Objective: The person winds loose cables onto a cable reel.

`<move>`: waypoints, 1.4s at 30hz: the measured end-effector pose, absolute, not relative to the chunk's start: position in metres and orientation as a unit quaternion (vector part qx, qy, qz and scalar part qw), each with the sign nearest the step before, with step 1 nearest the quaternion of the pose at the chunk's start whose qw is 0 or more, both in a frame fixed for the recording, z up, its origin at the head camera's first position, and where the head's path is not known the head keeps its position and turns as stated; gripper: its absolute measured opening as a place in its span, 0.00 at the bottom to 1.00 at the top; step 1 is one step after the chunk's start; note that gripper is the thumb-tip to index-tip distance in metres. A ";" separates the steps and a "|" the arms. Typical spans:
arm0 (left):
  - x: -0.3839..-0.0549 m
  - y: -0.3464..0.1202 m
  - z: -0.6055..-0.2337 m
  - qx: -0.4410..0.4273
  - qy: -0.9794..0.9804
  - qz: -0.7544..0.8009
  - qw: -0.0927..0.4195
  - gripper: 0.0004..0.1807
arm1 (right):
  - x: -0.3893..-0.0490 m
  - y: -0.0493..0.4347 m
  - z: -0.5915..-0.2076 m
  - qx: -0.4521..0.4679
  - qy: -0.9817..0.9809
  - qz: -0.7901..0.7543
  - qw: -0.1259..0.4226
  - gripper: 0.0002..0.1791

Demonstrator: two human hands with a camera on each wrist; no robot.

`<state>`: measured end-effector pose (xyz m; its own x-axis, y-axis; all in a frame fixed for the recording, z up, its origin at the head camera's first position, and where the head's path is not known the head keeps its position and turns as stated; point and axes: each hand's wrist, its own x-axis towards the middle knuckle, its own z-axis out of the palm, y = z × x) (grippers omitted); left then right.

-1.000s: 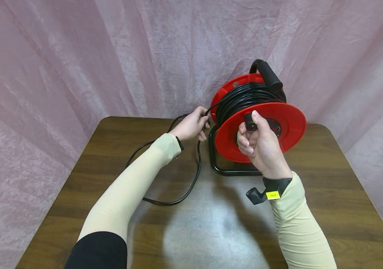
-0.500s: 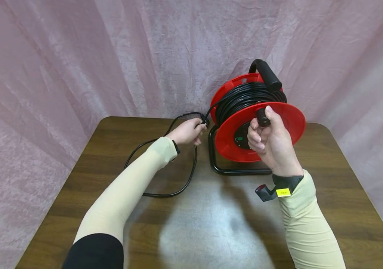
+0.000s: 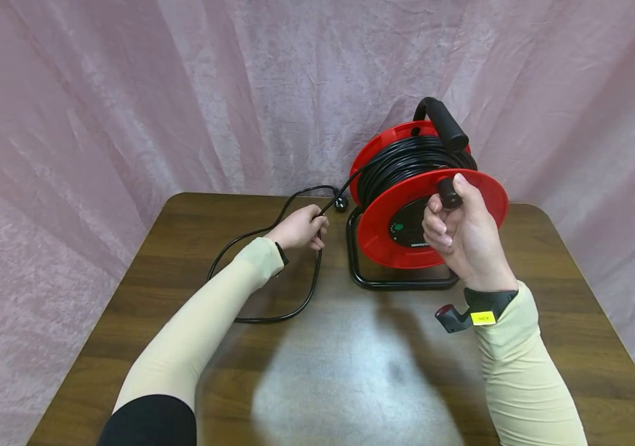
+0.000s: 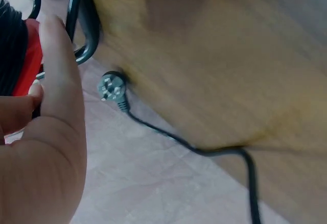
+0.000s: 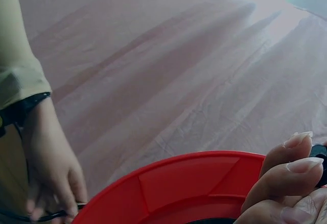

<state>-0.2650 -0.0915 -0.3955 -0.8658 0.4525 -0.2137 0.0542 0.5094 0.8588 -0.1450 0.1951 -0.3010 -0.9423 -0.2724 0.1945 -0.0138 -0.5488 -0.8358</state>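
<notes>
A red cable reel [image 3: 372,232] with black cable [image 3: 406,162] wound on its drum stands at the back right of the table, on a black tube frame [image 3: 384,285]. My right hand [image 3: 469,244] grips the black crank knob [image 3: 448,193] on the reel's front disc, thumb on top. To the left of the reel, my left hand [image 3: 297,228] pinches the loose cable where it runs down from the drum. That cable loops over the table behind and below the left hand. Its round black plug [image 4: 111,86] lies at the table's back edge, between left hand and reel.
A black carrying handle [image 3: 446,127] rises over the reel. The wooden table [image 3: 568,347] has its back edge against a pink curtain [image 3: 272,93]. A small black wrist device [image 3: 453,317] hangs from the right wrist.
My left hand has slid left and down along the cable, away from the reel, uncovering the plug. My right hand has moved the knob to the right, turning the reel's disc.
</notes>
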 end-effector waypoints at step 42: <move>-0.250 -0.090 -0.398 0.114 0.894 0.400 0.165 0.15 | -0.134 0.241 -0.297 -0.006 0.610 -0.792 -0.022 0.26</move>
<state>-0.2501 -0.0896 -0.3981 -0.9194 0.3357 -0.2048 0.0708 0.6536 0.7535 -0.1343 0.2411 -0.2971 -0.9989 0.0270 0.0371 -0.0427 -0.2545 -0.9661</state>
